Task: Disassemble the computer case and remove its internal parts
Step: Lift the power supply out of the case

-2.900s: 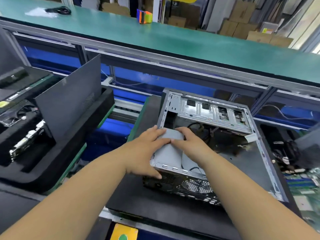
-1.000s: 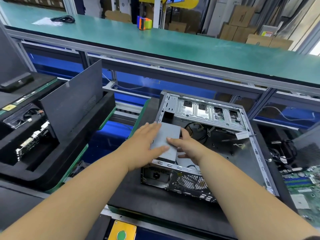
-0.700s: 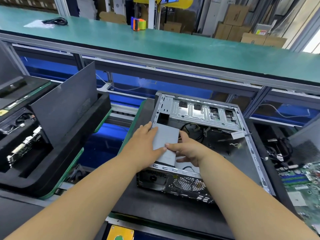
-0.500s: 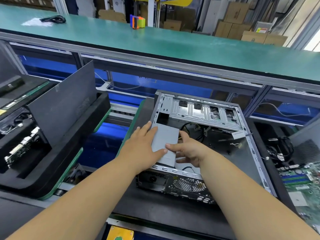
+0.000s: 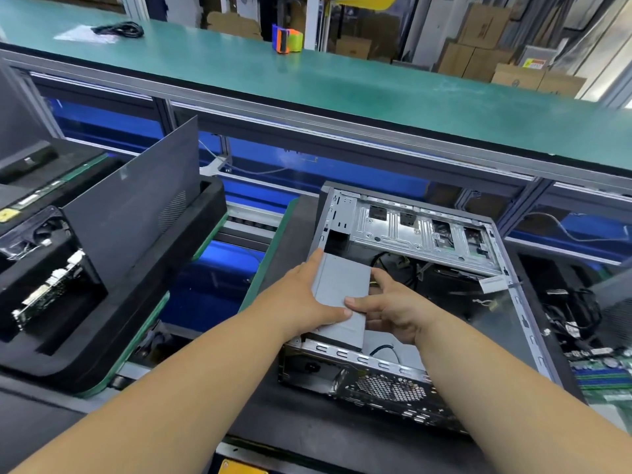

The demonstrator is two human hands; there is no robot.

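Observation:
An open computer case [image 5: 513,323] lies on its side on a black mat, its silver drive cage [image 5: 420,230] at the far end. A grey metal power supply box [image 5: 338,285] sits tilted at the case's near left corner, its near end raised above the rear panel [image 5: 376,371]. My left hand [image 5: 301,302] grips the box's left side, thumb on its top face. On the box's right side my right hand [image 5: 393,306] holds it, thumb on top and fingers curled along the edge. Black cables lie inside the case behind the box.
A black foam tray [image 5: 113,330] at the left holds a dark side panel [image 5: 136,206] standing upright and removed boards. A green board [image 5: 602,371] and loose cables lie at the right. A raised green bench [image 5: 342,87] runs across the back.
The power supply box has tilted up and slid slightly out of its corner, with both hands shifting from pressing on top to gripping its sides.

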